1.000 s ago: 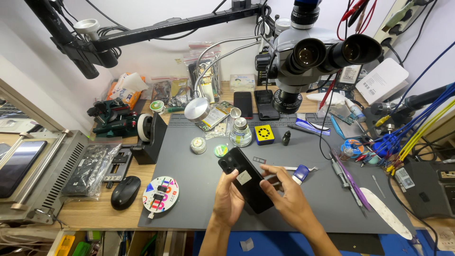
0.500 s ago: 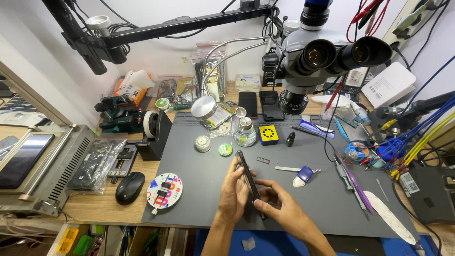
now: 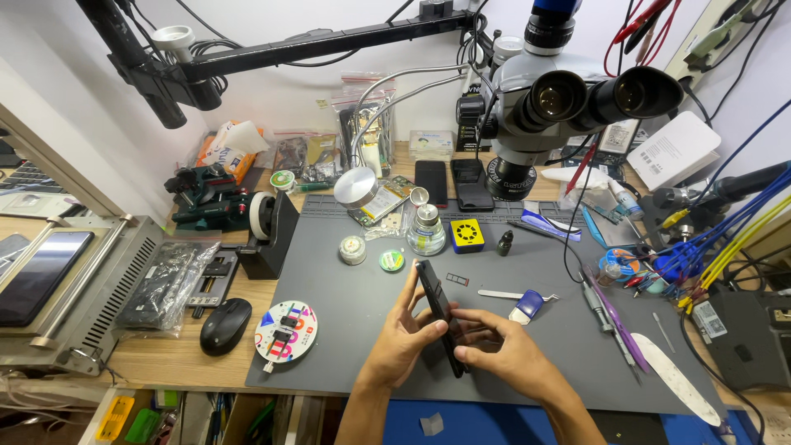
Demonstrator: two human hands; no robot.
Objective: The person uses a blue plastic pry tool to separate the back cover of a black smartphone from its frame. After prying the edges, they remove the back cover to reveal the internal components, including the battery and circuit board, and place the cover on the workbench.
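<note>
Both hands hold phone [image 3: 439,313] edge-on; tweezers [image 3: 515,294], likely, nearby.

Both forearms bare — no sleeves, gloves or rings on left grip [image 3: 405,336] or right grip [image 3: 503,353].

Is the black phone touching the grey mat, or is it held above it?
Apart. In the head view, both hands, left hand and right hand, hold the black phone on edge, raised off the grey mat.
</note>
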